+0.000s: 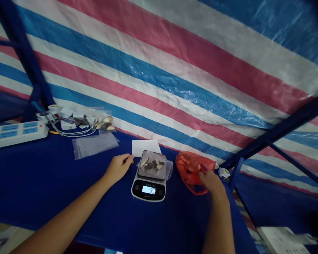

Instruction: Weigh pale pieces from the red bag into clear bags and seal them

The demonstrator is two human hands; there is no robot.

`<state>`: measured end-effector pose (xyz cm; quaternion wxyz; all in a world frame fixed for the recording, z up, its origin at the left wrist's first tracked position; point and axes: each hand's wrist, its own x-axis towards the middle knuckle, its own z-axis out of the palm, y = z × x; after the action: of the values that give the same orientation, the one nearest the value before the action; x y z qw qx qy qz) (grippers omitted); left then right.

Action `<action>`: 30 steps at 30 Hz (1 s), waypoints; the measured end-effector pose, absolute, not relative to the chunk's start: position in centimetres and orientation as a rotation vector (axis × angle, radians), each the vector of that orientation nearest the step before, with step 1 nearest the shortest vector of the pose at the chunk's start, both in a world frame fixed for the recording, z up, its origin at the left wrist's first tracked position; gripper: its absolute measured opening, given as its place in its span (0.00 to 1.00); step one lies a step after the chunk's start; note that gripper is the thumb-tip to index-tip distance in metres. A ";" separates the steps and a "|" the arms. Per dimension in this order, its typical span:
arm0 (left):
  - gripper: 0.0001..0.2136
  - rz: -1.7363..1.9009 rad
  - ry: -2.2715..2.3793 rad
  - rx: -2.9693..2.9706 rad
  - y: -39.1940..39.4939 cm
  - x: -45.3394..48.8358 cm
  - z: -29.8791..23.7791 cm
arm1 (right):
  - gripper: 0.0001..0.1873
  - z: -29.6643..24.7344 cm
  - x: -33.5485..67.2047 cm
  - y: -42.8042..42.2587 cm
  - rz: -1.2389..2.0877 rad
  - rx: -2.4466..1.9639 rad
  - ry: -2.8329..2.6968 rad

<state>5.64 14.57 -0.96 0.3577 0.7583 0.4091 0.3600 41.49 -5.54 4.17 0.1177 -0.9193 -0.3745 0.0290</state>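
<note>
A small digital scale point(149, 189) stands on the blue table, its display lit. On its platform lies a clear plastic bag point(154, 165) holding several pale and dark pieces. My left hand point(119, 167) rests just left of the scale with its fingers curled in, and nothing shows in them. My right hand point(211, 181) is at the red plastic bag point(192, 168) to the right of the scale, fingers closed on its lower edge.
A white paper slip point(146, 146) lies behind the scale. Empty clear bags point(94, 144) and a filled bag point(103, 122) lie at the back left beside a white power strip point(17, 133) and cables. A striped tarp point(175, 70) hangs behind. Blue frame bars point(275, 132) rise at right.
</note>
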 end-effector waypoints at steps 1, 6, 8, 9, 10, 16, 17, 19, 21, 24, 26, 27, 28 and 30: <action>0.21 0.928 1.058 1.962 14.6 5.7 -0.9 | 0.14 3.7 41.9 -6.0 0.118 -2.710 -1.091; 0.20 0.954 1.052 1.956 14.4 5.7 -0.5 | 0.24 2.7 41.8 -5.0 -0.032 -2.599 -1.153; 0.20 0.954 1.054 1.958 14.3 5.7 -0.5 | 0.23 2.4 41.3 -4.1 -0.139 -2.487 -1.248; 0.20 0.950 1.052 1.961 14.3 5.7 -0.5 | 0.21 2.2 41.2 -3.8 -0.151 -2.448 -1.296; 0.21 0.947 1.050 1.962 14.3 5.7 -0.5 | 0.18 2.0 41.0 -3.6 -0.135 -2.429 -1.335; 0.21 0.931 1.057 1.945 14.4 5.7 -0.6 | 0.11 1.3 40.6 -3.5 -0.029 -2.432 -1.393; 0.21 0.933 1.057 1.945 14.4 5.7 -0.6 | 0.11 1.5 40.6 -3.5 -0.030 -2.426 -1.383; 0.21 0.936 1.057 1.944 14.5 5.8 -0.7 | 0.11 2.1 40.4 -3.6 -0.058 -2.409 -1.342; 0.21 0.935 1.056 1.944 14.5 5.8 -0.8 | 0.11 2.7 40.0 -3.6 -0.032 -2.325 -1.251; 0.21 0.934 1.049 1.956 14.5 5.7 -0.9 | 0.15 3.5 38.8 -3.5 0.273 -2.048 -1.154; 0.21 0.937 1.041 1.964 14.5 5.7 -0.9 | 0.18 4.0 37.8 -3.4 0.539 -1.849 -1.134; 0.21 0.938 1.037 1.968 14.5 5.7 -0.9 | 0.20 4.2 37.2 -3.4 0.654 -1.778 -1.127; 0.21 0.939 1.034 1.971 14.5 5.7 -0.8 | 0.21 4.3 36.8 -3.4 0.751 -1.730 -1.122; 0.21 0.942 1.032 1.972 14.5 5.7 -0.8 | 0.22 4.6 36.0 -3.4 0.893 -1.689 -1.136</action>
<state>5.73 14.50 -0.78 0.3545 0.7631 0.3991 0.3643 35.96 -3.38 4.63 0.4435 -0.6810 -0.4583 0.3600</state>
